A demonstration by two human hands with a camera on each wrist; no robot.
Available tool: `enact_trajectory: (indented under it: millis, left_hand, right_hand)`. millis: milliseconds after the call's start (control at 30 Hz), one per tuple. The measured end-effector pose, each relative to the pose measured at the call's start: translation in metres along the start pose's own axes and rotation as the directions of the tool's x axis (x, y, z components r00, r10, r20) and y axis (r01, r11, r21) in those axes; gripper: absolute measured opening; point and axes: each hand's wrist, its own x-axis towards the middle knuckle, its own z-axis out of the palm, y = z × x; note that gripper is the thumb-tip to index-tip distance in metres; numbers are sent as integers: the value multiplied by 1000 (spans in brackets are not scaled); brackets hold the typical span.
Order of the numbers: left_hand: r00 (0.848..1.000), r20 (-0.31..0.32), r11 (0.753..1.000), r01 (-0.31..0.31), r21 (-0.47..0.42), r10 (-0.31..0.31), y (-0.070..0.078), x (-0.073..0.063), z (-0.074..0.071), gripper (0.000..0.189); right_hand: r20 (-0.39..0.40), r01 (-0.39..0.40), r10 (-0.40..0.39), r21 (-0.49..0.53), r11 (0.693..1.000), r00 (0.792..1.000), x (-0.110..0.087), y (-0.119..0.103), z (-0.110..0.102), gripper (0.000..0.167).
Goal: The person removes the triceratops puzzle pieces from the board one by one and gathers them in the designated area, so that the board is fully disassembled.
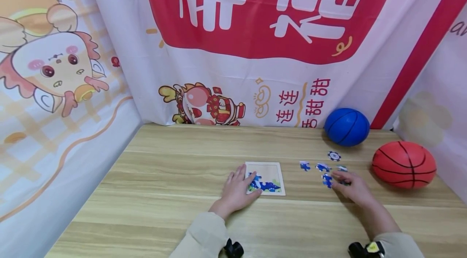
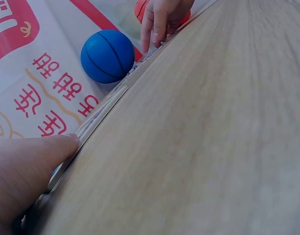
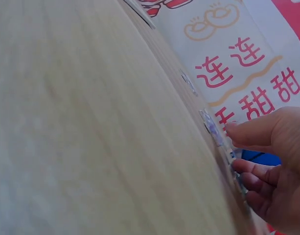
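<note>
A white-framed jigsaw board (image 1: 282, 181) lies on the table, its lower part filled with blue and green pieces. My left hand (image 1: 238, 188) rests over the board's left side, fingers extended and thumb lying on the lower pieces; in the left wrist view the thumb (image 2: 37, 156) meets the board's edge. To the right, my right hand (image 1: 352, 187) is low over loose puzzle pieces, its fingertips right beside a blue piece (image 1: 327, 180). In the right wrist view the thumb (image 3: 257, 132) stands apart from the bent fingers (image 3: 260, 178), and no piece shows lifted between them.
More loose pieces lie near the right hand, among them a blue one (image 1: 305, 165) and another (image 1: 323, 167). A round black-and-white chip (image 1: 334, 156) sits behind them. A blue ball (image 1: 346, 127) and a red ball (image 1: 404, 165) stand at the back right, before a printed cloth (image 1: 219, 63).
</note>
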Motion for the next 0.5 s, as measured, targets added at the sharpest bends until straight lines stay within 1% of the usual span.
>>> enact_trajectory:
  millis: [167, 267, 367, 433, 500]
  left_hand:
    - [1000, 0, 1000, -2, 5, 2, 0, 0, 1, 62]
    - [1000, 3, 1000, -1, 4, 1, 1, 1, 1, 62]
    - [1000, -1, 1000, 1, 0, -1, 2, 1, 1, 63]
    - [1000, -6, 1000, 3, -3, -3, 1, 1, 0, 63]
    - [1000, -10, 1000, 2, -11, -2, 1, 1, 0, 64]
  right_hand:
    - [-20, 37, -37, 12, 999, 999, 3, -5, -3, 48]
    - [-16, 20, -20, 20, 1000, 1000, 3, -14, -5, 50]
    - [-4, 7, -7, 39, 999, 1000, 3, -28, -4, 52]
    - [-12, 24, -24, 60, 998, 1000, 5, -38, -1, 50]
    - [-42, 75, -72, 69, 995, 997, 8, -48, 4, 45]
